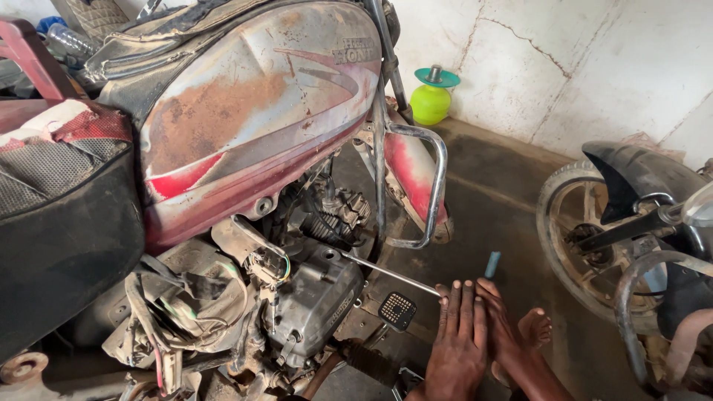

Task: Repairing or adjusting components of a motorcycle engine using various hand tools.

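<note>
We see both hands low by a worn red motorcycle [245,126]. Left hand [457,341] lies flat, fingers straight, laid over a long screwdriver [386,273] whose shaft runs up-left to the engine [316,297]; blue handle tip shows just above the right hand [509,330], which wraps it. Brake pedal [398,310] sits just left of the left hand. Second bike's wheel [587,245] stands to the right.

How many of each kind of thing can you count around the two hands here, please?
Faded red, rusty motorcycle: 1
Dark spoked motorcycle wheel at the right: 1
Long steel screwdriver with blue handle: 1
Round green plastic container by the wall: 1
Hands, left and right: 2
Total: 6
</note>
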